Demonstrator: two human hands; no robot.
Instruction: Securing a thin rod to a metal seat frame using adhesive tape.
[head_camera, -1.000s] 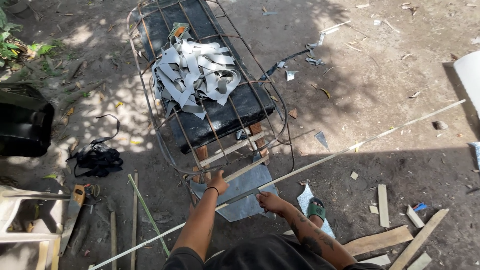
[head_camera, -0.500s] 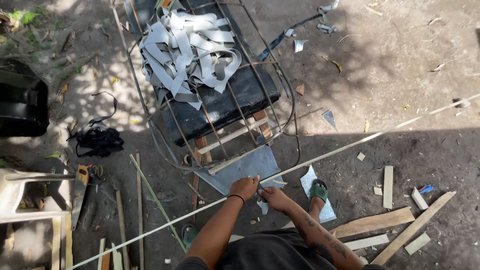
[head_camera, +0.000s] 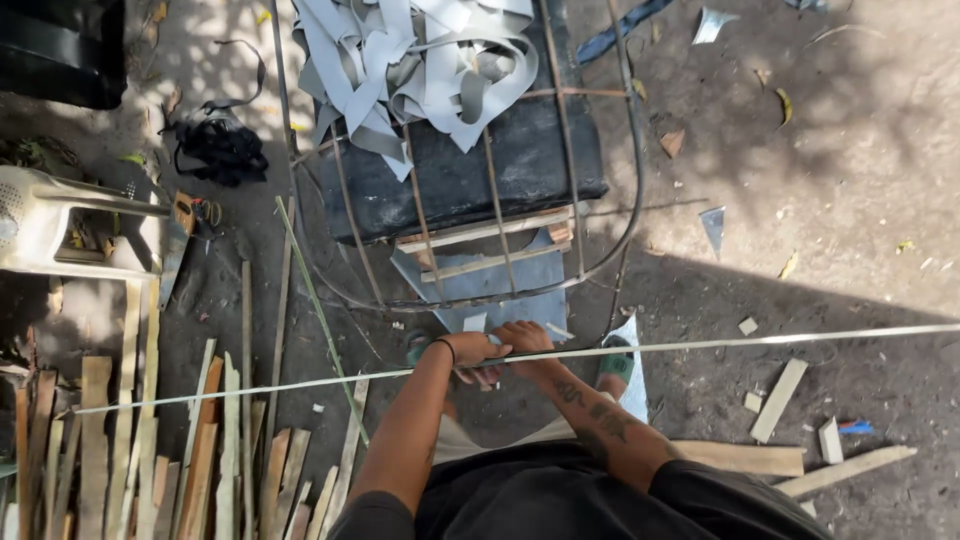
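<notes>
A long thin pale strip (head_camera: 700, 345) runs across the scene from far right to low left, just above the dirt ground (head_camera: 850, 200). Both hands grip it near its middle: the left hand (head_camera: 478, 350) is curled closed around it, and the right hand (head_camera: 522, 340), touching the left, is closed on it too. Just beyond the hands stands a bent metal-rod frame (head_camera: 630, 190) around a black cushion (head_camera: 480, 180) piled with grey strips (head_camera: 420, 60). Wooden slats (head_camera: 150, 450) lie at near left, and a white plastic chair (head_camera: 60, 225) stands further left.
</notes>
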